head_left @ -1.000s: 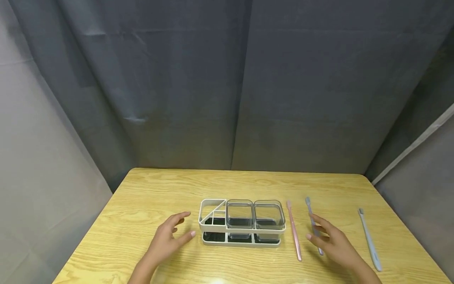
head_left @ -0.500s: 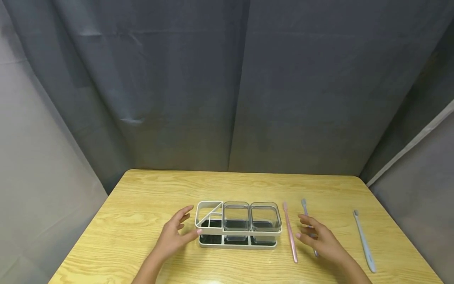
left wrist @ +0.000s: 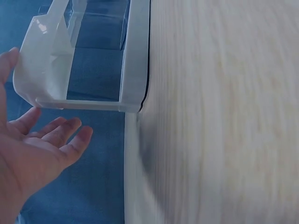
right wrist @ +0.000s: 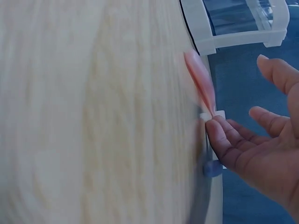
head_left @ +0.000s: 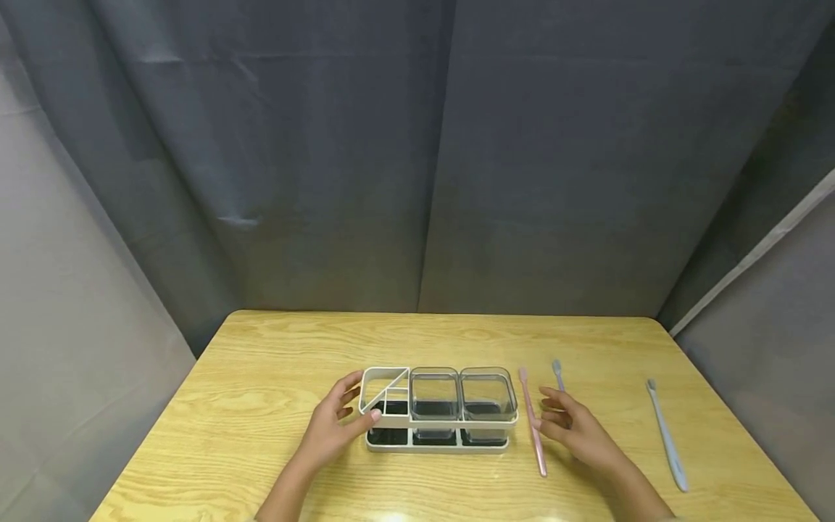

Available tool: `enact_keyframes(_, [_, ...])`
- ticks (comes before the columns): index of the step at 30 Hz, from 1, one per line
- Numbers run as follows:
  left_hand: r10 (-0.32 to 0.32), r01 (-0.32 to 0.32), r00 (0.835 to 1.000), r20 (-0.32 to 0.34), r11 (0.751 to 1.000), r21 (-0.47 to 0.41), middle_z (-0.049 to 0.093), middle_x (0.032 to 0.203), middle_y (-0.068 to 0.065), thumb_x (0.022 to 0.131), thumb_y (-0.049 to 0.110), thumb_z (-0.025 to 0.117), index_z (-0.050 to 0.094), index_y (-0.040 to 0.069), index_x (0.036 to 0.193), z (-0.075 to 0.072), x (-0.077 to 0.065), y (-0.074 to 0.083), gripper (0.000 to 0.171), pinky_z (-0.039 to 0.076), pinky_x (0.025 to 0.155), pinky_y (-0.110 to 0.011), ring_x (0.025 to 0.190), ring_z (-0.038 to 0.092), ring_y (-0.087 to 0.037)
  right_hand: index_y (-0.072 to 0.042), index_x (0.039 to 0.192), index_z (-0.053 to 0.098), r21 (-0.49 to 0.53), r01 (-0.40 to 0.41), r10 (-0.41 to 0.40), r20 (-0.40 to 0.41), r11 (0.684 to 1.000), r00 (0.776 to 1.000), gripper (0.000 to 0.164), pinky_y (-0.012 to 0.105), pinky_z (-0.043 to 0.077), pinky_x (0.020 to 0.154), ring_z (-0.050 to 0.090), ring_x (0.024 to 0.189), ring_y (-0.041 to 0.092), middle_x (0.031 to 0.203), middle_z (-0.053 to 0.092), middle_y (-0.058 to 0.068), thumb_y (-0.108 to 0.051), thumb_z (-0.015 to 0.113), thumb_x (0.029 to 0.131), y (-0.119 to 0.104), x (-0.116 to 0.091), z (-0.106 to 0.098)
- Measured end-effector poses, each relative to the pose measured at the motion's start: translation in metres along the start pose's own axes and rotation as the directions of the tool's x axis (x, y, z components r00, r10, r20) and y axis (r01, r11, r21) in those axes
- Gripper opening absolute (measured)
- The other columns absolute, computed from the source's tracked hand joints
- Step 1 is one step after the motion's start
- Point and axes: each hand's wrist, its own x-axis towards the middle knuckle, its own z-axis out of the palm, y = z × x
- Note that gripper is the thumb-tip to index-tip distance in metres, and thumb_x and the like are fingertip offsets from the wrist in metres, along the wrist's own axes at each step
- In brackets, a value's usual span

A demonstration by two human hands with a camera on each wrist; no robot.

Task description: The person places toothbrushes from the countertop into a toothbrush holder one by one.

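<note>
A white toothbrush organizer [head_left: 450,424] with two clear cups [head_left: 435,395] and a divided section stands mid-table. At its left end is my left hand [head_left: 335,428], thumb at the front rim and fingers by the back corner. In the left wrist view, straight, relaxed fingers [left wrist: 60,135] lie close to the organizer's end wall [left wrist: 46,70]; contact is hard to tell. My right hand [head_left: 580,435] hovers with spread fingers beside the pink toothbrush [head_left: 540,453], apart from the organizer. Partly under that hand lies a purple-grey toothbrush [head_left: 557,371]; its lower part is hidden.
Farther right on the wooden table [head_left: 293,348] lies a light blue toothbrush [head_left: 668,442]. Grey curtains [head_left: 339,181] hang behind the table's back edge and along both sides.
My left hand has moved right to the organizer's left end. My right hand has shifted left, from over the purple-grey toothbrush toward the pink one. The camera view has shifted slightly.
</note>
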Motion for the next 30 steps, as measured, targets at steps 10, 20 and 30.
enact_keyframes(10, [0.009, 0.000, 0.999, 0.043, 0.976, -0.216, 0.040, 0.137, -0.023, 0.080, 0.000, 0.070, 0.035, -0.002, 0.139, 0.004, 0.005, 0.005, 0.068, 0.040, 0.095, -0.046, 0.122, 0.039, -0.045, 0.012, 0.134, 0.033, 0.018, -0.098, 0.099, -0.055, 0.995, 0.994, 0.069, 0.025, 0.050, 0.069, 0.046, 0.091, 0.027, 0.115, 0.041, 0.025, -0.008, 0.071, 0.080, 0.008, 0.014, 0.014])
enact_keyframes(20, [-0.002, 0.012, 0.999, 0.034, 0.963, -0.268, 0.045, 0.130, -0.025, 0.081, -0.001, 0.069, 0.038, 0.006, 0.139, 0.004, 0.006, -0.013, 0.066, 0.047, 0.087, -0.030, 0.113, 0.048, -0.043, 0.014, 0.132, 0.036, 0.060, -0.125, 0.127, -0.020, 0.990, 0.992, 0.071, 0.025, 0.052, 0.061, 0.044, 0.082, 0.025, 0.105, 0.038, 0.021, -0.001, 0.075, 0.074, 0.013, 0.024, 0.013])
enact_keyframes(30, [-0.028, 0.048, 0.996, 0.083, 0.968, -0.246, 0.056, 0.113, -0.018, 0.083, 0.004, 0.069, 0.033, 0.011, 0.142, 0.004, 0.008, -0.015, 0.070, 0.050, 0.083, -0.031, 0.104, 0.054, -0.038, 0.019, 0.129, 0.035, -0.030, -0.073, 0.074, 0.030, 0.997, 0.997, 0.072, 0.021, 0.050, 0.054, 0.044, 0.073, 0.022, 0.093, 0.037, 0.017, 0.000, 0.075, 0.072, 0.007, 0.029, 0.009])
